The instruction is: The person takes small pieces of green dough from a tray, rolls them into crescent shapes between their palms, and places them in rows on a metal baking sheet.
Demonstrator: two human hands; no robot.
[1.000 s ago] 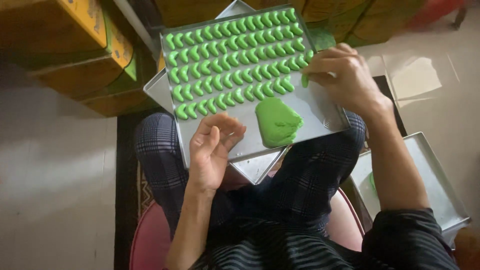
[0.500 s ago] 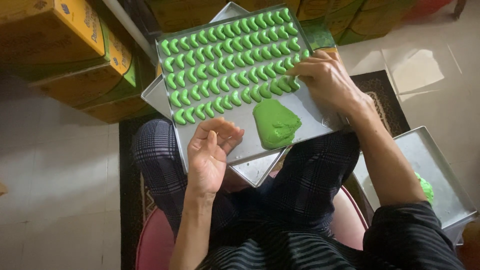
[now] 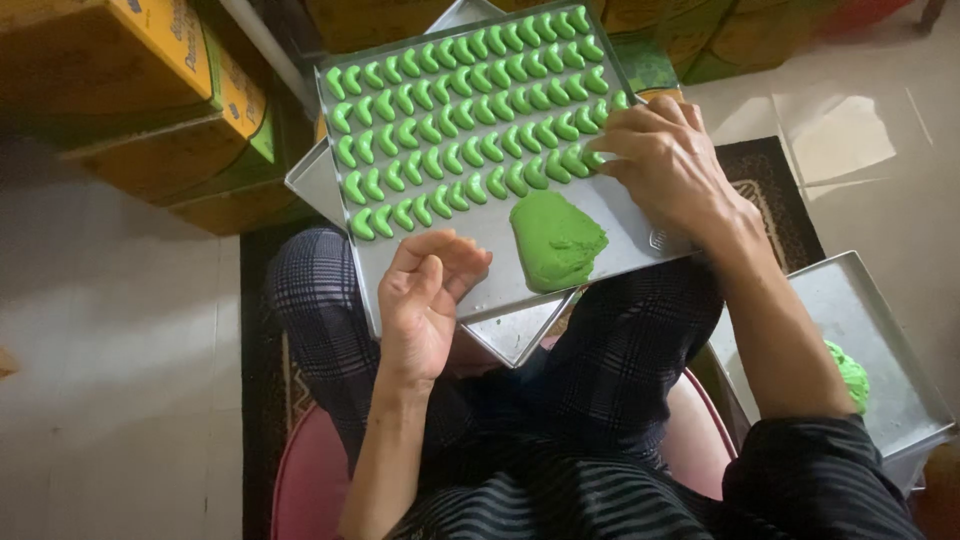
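Observation:
A metal baking tray (image 3: 480, 232) rests on my lap, filled with rows of small green crescent-shaped dough pieces (image 3: 455, 130). A lump of green dough (image 3: 556, 240) lies on the tray's near part. My left hand (image 3: 425, 300) rests palm up at the tray's near edge, fingers curled loosely, holding nothing. My right hand (image 3: 665, 165) is on the tray's right side, fingertips touching the crescent pieces at the end of a row; whether it grips one is hidden.
A second metal tray (image 3: 505, 335) lies under the first. Another tray (image 3: 875, 330) with green dough (image 3: 850, 372) sits on the floor at right. Yellow cardboard boxes (image 3: 130, 100) are stacked at upper left. I sit on a red stool (image 3: 300, 480).
My right hand has slid a little down and left along the tray's right side. My left hand has stayed in place with its fingers curled slightly more.

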